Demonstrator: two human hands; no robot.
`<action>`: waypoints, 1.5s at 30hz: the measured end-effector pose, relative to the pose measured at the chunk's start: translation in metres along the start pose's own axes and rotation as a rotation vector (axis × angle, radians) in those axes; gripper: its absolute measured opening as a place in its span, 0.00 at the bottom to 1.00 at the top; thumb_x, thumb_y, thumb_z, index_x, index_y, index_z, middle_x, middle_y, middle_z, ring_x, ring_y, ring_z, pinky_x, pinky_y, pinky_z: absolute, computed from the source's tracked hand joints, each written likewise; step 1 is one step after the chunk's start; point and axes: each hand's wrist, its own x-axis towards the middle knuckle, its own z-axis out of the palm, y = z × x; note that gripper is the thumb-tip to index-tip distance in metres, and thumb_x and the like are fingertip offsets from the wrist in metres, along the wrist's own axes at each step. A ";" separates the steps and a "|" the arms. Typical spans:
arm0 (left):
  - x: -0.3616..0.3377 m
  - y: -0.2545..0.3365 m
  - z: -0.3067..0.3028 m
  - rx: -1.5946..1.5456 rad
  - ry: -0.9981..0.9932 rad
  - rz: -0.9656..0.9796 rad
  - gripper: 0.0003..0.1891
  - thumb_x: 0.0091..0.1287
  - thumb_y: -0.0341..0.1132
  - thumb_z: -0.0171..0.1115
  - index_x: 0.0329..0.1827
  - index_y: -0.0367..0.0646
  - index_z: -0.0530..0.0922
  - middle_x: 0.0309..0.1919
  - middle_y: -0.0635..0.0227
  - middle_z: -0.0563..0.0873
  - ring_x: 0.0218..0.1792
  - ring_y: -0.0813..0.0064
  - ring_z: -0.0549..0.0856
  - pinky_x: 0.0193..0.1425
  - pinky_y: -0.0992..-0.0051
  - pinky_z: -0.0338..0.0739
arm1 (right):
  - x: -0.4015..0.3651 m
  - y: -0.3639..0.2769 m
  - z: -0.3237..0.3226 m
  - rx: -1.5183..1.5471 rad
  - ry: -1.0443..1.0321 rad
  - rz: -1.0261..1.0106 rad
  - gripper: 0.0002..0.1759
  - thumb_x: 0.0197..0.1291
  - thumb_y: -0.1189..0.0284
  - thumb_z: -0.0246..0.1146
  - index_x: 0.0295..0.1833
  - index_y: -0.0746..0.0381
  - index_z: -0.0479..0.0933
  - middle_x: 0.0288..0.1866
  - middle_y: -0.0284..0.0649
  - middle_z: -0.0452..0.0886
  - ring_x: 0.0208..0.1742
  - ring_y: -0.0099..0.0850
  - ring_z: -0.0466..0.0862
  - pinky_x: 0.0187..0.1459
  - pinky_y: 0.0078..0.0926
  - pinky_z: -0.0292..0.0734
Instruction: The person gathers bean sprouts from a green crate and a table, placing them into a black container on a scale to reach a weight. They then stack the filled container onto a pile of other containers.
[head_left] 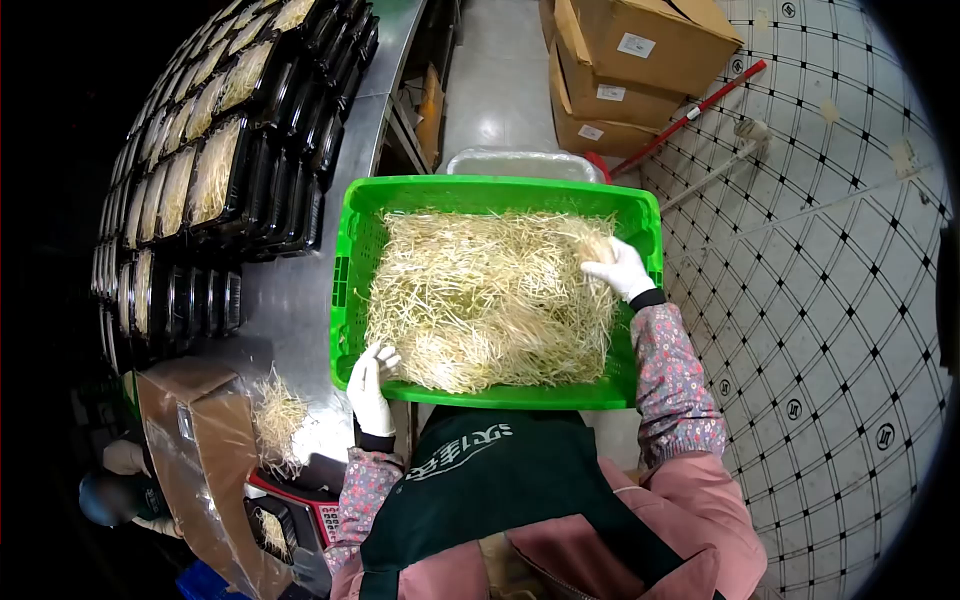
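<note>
A green plastic crate [500,190] in front of me holds a thick bed of pale, thin bean sprouts [480,290]. My right hand [622,272], in a white glove, closes around a small bunch of sprouts at the crate's right side. At the near left corner, my gloved left hand [370,392] rests by the rim with its fingers loosely apart, and no sprouts show in it. Left of that hand, a loose heap of sprouts [280,420] lies on the metal table, beside a red scale [325,515] bearing a black tray of sprouts [272,530].
Tall stacks of black trays [215,180] filled with sprouts stand on the metal table [285,300] at left. A cardboard box [200,450] is near another person [120,490]. Cardboard boxes [610,90] and a red pole [700,110] stand ahead, right of the aisle.
</note>
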 end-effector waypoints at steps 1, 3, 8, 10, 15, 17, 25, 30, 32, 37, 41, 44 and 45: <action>0.003 -0.001 0.000 -0.018 -0.002 -0.007 0.19 0.79 0.37 0.49 0.64 0.32 0.75 0.52 0.56 0.85 0.50 0.67 0.86 0.59 0.71 0.78 | -0.008 -0.010 0.005 -0.235 -0.065 0.084 0.31 0.52 0.68 0.76 0.58 0.71 0.75 0.53 0.46 0.84 0.52 0.33 0.84 0.58 0.29 0.77; 0.008 0.005 0.005 -0.021 -0.038 0.016 0.19 0.79 0.37 0.49 0.64 0.32 0.74 0.52 0.55 0.85 0.50 0.67 0.86 0.59 0.71 0.78 | -0.020 0.000 0.026 -0.192 0.049 0.012 0.32 0.52 0.65 0.76 0.60 0.71 0.75 0.54 0.47 0.84 0.53 0.34 0.84 0.58 0.28 0.77; 0.009 0.006 0.006 0.002 -0.059 0.034 0.18 0.80 0.35 0.48 0.63 0.31 0.74 0.52 0.54 0.85 0.50 0.66 0.86 0.59 0.70 0.78 | -0.044 0.015 0.066 -0.580 -0.234 -0.031 0.51 0.51 0.50 0.74 0.72 0.68 0.63 0.69 0.54 0.71 0.71 0.44 0.71 0.70 0.35 0.67; 0.007 0.007 0.005 0.012 -0.051 0.017 0.18 0.79 0.35 0.48 0.64 0.31 0.74 0.52 0.54 0.85 0.50 0.65 0.86 0.59 0.70 0.78 | -0.067 0.008 0.081 -0.866 -0.302 -0.024 0.66 0.45 0.37 0.71 0.79 0.64 0.49 0.79 0.56 0.55 0.79 0.50 0.55 0.75 0.50 0.56; 0.008 0.001 0.001 -0.013 -0.050 0.009 0.19 0.79 0.37 0.49 0.64 0.32 0.74 0.52 0.54 0.85 0.50 0.65 0.86 0.59 0.70 0.78 | -0.094 -0.027 0.115 -1.028 -0.243 -0.003 0.80 0.30 0.33 0.76 0.80 0.63 0.41 0.81 0.58 0.45 0.79 0.62 0.48 0.72 0.67 0.49; 0.010 0.000 0.003 -0.011 -0.055 0.018 0.19 0.79 0.37 0.49 0.64 0.32 0.74 0.52 0.54 0.85 0.50 0.66 0.86 0.59 0.70 0.78 | -0.095 -0.016 0.132 -1.140 -0.215 -0.052 0.80 0.29 0.35 0.78 0.80 0.62 0.41 0.80 0.57 0.47 0.78 0.64 0.49 0.72 0.67 0.49; 0.006 0.006 -0.004 -0.016 -0.047 0.034 0.19 0.79 0.36 0.50 0.64 0.32 0.74 0.52 0.54 0.85 0.50 0.66 0.86 0.59 0.70 0.78 | -0.044 -0.029 0.040 -0.405 -0.078 0.088 0.50 0.39 0.66 0.79 0.72 0.62 0.68 0.60 0.47 0.80 0.62 0.37 0.79 0.65 0.26 0.71; 0.002 0.007 -0.008 -0.011 -0.024 0.033 0.18 0.79 0.36 0.49 0.63 0.32 0.75 0.51 0.55 0.85 0.49 0.66 0.86 0.59 0.69 0.78 | -0.049 -0.044 0.021 -0.266 0.041 -0.092 0.50 0.40 0.62 0.75 0.74 0.54 0.66 0.60 0.47 0.79 0.61 0.41 0.79 0.65 0.31 0.72; 0.004 0.006 -0.006 -0.005 -0.029 0.023 0.18 0.79 0.36 0.49 0.63 0.32 0.75 0.51 0.55 0.85 0.49 0.67 0.86 0.59 0.69 0.78 | -0.052 -0.054 0.020 -0.480 0.005 -0.039 0.50 0.41 0.61 0.76 0.74 0.53 0.66 0.59 0.48 0.79 0.60 0.41 0.80 0.64 0.32 0.73; 0.006 0.007 -0.002 0.004 -0.048 0.029 0.17 0.79 0.35 0.49 0.63 0.31 0.75 0.51 0.55 0.86 0.48 0.67 0.86 0.58 0.71 0.79 | -0.059 -0.042 0.072 -0.622 -0.193 -0.281 0.57 0.41 0.62 0.78 0.77 0.64 0.58 0.71 0.54 0.70 0.70 0.47 0.72 0.72 0.35 0.66; 0.006 0.009 0.000 0.015 -0.047 0.014 0.18 0.79 0.35 0.49 0.63 0.31 0.75 0.51 0.54 0.85 0.48 0.66 0.86 0.58 0.70 0.79 | -0.043 -0.009 0.067 -0.576 -0.164 -0.314 0.56 0.48 0.60 0.77 0.77 0.69 0.56 0.76 0.57 0.63 0.77 0.46 0.64 0.77 0.34 0.57; 0.008 0.006 -0.005 -0.005 -0.052 0.016 0.18 0.79 0.35 0.49 0.63 0.31 0.75 0.51 0.54 0.85 0.49 0.66 0.86 0.58 0.70 0.79 | 0.002 0.007 0.038 -0.526 -0.028 -0.056 0.50 0.57 0.51 0.68 0.76 0.69 0.57 0.75 0.58 0.64 0.76 0.49 0.64 0.76 0.37 0.58; 0.009 0.007 -0.004 0.002 -0.062 0.014 0.18 0.79 0.35 0.49 0.63 0.31 0.75 0.52 0.54 0.85 0.50 0.66 0.86 0.58 0.70 0.79 | 0.017 0.013 0.034 -0.568 -0.011 0.032 0.50 0.58 0.48 0.66 0.76 0.69 0.58 0.74 0.59 0.65 0.77 0.49 0.63 0.76 0.38 0.58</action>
